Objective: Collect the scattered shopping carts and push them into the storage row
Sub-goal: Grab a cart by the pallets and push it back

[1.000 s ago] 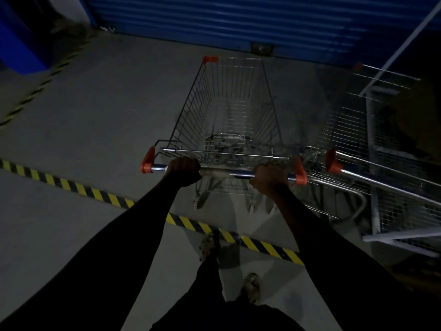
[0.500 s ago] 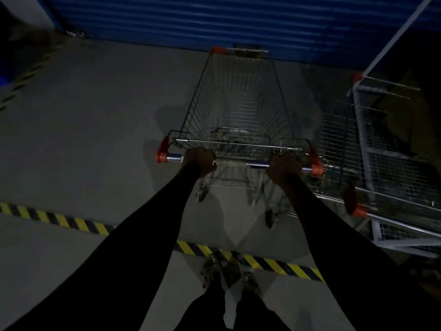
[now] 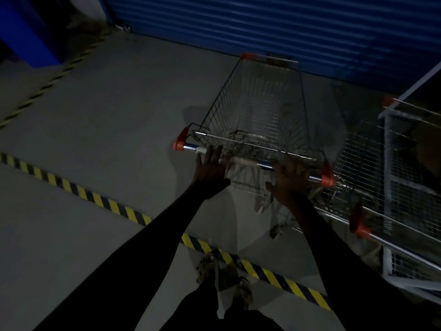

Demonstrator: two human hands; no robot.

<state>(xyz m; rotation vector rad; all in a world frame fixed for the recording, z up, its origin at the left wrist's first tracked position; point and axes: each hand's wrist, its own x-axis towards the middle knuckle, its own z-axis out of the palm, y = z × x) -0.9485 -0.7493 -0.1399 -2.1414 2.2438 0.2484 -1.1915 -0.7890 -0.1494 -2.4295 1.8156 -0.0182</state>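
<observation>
The left hand (image 3: 210, 168) and right hand (image 3: 290, 180) no longer curl round the handle (image 3: 248, 162); both are open, fingers straight against it; the push looks done, the cart (image 3: 257, 108) let go past the striped line (image 3: 114, 206). Its long axis runs from handle to nose, pointing at the blue shutter (image 3: 262, 25), just beside the parked carts (image 3: 381, 177).

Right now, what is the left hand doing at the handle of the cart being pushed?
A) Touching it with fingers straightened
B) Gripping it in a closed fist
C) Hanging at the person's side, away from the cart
A: the left hand lies with its fingers straightened against the handle bar of the cart, not curled round it.
</observation>
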